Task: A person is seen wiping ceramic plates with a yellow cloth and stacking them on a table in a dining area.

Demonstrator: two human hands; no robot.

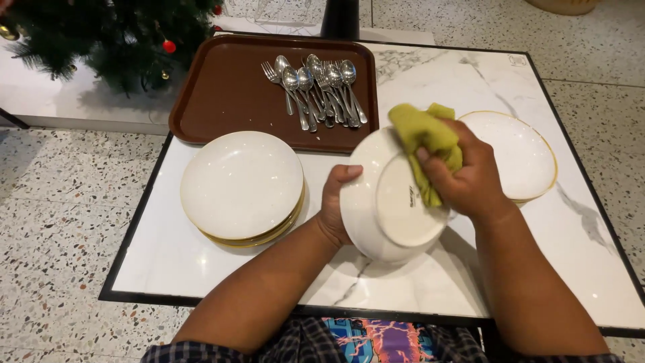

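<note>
Branches of a small green tree (114,40) with red balls fill the top left corner, beyond the table edge. Next to it, on the white marble table (201,269), lies a brown tray (222,94), and a bunch of spoons and forks (316,91) rests on the right part of the tray. Below the tray stands a stack of white plates (242,185) with gold rims. To the right of this stack, the left hand (334,205) grips the left rim of a white plate (390,208), with the thumb bent over the edge. The plate is lifted above the table and tilted, so its underside faces the camera. The right hand (467,178) is closed around a yellow-green cloth (423,138) and presses it against the upper right part of the plate's underside. Just behind the right hand, another white plate with a gold rim (521,151) lies on the table; whether more plates are under it cannot be told. At the bottom, a checked dark sleeve or garment (295,339) of the person is visible.
</note>
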